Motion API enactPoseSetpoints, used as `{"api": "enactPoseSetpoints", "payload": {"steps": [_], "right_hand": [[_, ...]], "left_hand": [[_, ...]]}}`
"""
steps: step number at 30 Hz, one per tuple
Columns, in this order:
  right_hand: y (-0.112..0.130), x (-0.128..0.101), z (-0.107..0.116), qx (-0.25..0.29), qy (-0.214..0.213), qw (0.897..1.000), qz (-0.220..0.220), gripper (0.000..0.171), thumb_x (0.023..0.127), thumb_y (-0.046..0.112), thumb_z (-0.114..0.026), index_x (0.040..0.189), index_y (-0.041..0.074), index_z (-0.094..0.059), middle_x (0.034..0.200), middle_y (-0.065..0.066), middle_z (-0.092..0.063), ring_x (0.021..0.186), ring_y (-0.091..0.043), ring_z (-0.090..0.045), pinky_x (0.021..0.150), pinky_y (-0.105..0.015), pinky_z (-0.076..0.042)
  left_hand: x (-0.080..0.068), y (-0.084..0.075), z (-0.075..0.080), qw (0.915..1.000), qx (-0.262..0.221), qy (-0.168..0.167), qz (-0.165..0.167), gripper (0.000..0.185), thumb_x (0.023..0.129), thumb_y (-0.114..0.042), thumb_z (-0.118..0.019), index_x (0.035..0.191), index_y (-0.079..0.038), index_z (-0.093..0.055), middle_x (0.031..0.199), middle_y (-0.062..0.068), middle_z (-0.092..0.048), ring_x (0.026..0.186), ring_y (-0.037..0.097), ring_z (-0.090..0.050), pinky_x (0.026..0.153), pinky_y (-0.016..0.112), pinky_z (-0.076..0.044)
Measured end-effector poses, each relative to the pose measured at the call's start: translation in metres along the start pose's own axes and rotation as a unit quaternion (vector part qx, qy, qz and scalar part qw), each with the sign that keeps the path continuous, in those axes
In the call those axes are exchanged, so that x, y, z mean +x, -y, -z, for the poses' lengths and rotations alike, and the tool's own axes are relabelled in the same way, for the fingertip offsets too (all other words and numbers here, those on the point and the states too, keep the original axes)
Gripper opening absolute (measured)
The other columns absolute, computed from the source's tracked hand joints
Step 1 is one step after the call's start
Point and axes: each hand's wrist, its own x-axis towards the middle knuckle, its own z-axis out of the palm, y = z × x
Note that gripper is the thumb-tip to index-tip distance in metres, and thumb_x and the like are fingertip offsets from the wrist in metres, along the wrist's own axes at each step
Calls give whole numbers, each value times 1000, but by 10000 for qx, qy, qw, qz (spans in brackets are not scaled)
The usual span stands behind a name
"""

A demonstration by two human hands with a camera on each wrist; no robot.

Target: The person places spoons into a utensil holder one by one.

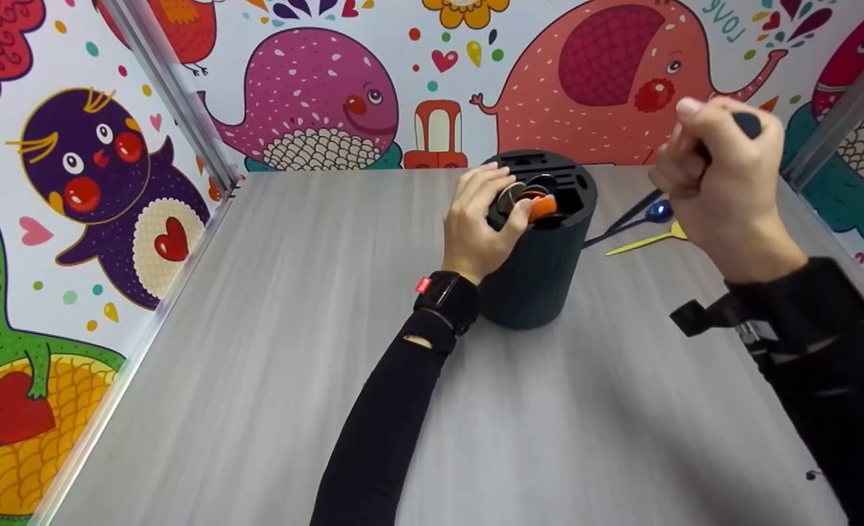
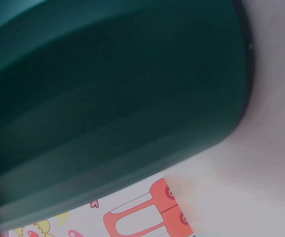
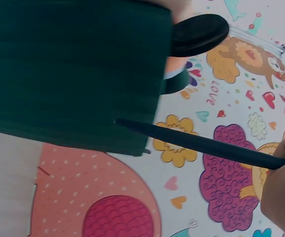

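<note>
While left hand (image 1: 479,223) grasps the holder (image 1: 545,263) rim (dark green), right hand (image 1: 724,183) clenched round a dark utensil (image 3: 201,144).

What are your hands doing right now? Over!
Left hand grips the holder rim. Right hand holds a dark utensil above it. Two spoons lie behind, not in the way.

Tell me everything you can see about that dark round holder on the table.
The holder is a dark green cylinder that looks like plastic, standing upright on the grey table near the back wall. Its black top has slots and a round hole. Utensil ends stick out of it, one with an orange handle. The left hand grips its rim and touches those utensils. The right hand is raised beside it, apart from it, holding a dark utensil.
</note>
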Motion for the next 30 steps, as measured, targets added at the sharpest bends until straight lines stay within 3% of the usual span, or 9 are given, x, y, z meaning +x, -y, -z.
{"api": "enactPoseSetpoints", "payload": {"steps": [9, 16, 25, 30], "right_hand": [[2, 20, -26, 227, -28, 9996, 177, 35, 90, 2, -65, 66, -8, -42, 57, -9, -27, 43, -18, -22, 43, -27, -20], [-12, 32, -39, -299, -134, 9992, 245, 33, 91, 3, -64, 66, -7, -43, 55, -7, -28, 44, -17, -17, 43, -26, -19], [-41, 36, -31, -1222, -281, 9920, -136, 36, 93, 5, -65, 64, -4, -46, 53, -7, -34, 44, -15, -19, 42, -27, -15], [-54, 35, -24, -1141, -459, 9905, -617, 37, 93, 6, -70, 64, -3, -48, 54, -7, -36, 44, -15, -20, 42, -28, -15]], "left_hand": [[1, -1, -1, 10000, -2, 50, 12, 42, 90, -37, -62, 112, -4, -76, 121, 9, -71, 125, 21, -55, 110, 25, -39], [0, -2, 0, 10000, 41, 29, 10, 42, 91, -36, -62, 112, -4, -76, 121, 9, -71, 125, 22, -56, 111, 26, -39], [-2, 0, 0, 10000, 86, 19, -39, 40, 91, -36, -63, 111, -4, -76, 121, 9, -71, 125, 21, -56, 108, 24, -41], [-1, 1, 0, 9999, 87, -26, -101, 40, 90, -35, -63, 111, -4, -76, 120, 9, -71, 124, 22, -57, 108, 25, -42]]}}
